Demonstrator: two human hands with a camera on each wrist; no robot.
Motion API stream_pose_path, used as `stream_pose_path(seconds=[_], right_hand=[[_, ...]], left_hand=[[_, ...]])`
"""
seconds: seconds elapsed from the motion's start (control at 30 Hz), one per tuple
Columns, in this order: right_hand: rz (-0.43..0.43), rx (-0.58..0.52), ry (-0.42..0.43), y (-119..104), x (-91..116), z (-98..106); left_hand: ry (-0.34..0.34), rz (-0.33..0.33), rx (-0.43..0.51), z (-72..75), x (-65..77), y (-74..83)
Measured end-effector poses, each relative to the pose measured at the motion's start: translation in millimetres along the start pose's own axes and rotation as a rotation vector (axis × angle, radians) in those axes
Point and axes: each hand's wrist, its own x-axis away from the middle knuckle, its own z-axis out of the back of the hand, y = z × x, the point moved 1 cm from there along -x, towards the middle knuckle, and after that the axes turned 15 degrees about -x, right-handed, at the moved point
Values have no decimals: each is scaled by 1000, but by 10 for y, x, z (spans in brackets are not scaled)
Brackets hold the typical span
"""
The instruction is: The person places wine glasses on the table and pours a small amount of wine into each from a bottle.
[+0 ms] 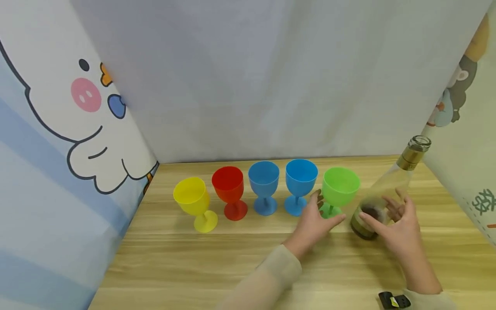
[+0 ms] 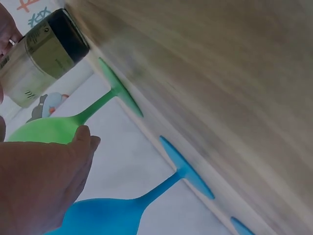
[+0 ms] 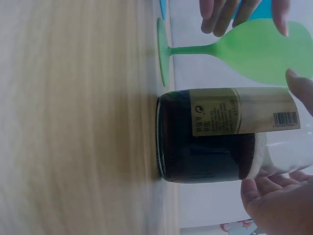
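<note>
A clear bottle [image 1: 387, 183] with a gold neck band and a little dark liquid low inside stands upright at the right. Around its lower body spreads my right hand [image 1: 403, 234]; in the right wrist view the thumb [image 3: 301, 88] is apart from the bottle, the fingers [image 3: 274, 188] close against its other side. My left hand [image 1: 313, 226] reaches beside the green goblet [image 1: 341, 187], thumb and fingers parted, not closed round it. Just left of that hand stands a bright blue goblet [image 1: 301, 178].
Leftward in the row stand another blue goblet [image 1: 264, 178], a red goblet [image 1: 228, 185] and a yellow goblet [image 1: 191, 196]. They share a wooden table [image 1: 174, 267]. A pale curtain [image 1: 252, 86] hangs behind, with cartoon-printed walls at both sides.
</note>
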Motion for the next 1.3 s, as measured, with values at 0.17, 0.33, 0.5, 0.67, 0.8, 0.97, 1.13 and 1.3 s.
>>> stream_pose_path(seconds=[0.17, 0.33, 0.5, 0.67, 0.8, 0.97, 1.13, 1.3], right_hand=[[10, -32, 5, 35, -36, -44], [36, -7, 20, 66, -62, -43], [60, 12, 34, 79, -78, -55], [105, 39, 59, 82, -92, -87], [122, 54, 77, 90, -100, -64], [129, 25, 86, 107, -129, -106], [132, 11, 108, 121, -127, -106], [135, -3, 113, 93, -73, -88]], left_hand=[[12, 33, 68, -29, -74, -5], [6, 16, 53, -79, -127, 15], [27, -15, 62, -99, -176, 12], [45, -45, 27, -107, -221, -10], [34, -62, -10, -130, -243, 2], [44, -71, -39, -80, -227, -2], [42, -92, -44, -34, -172, 2], [32, -112, -59, -17, -93, 20]])
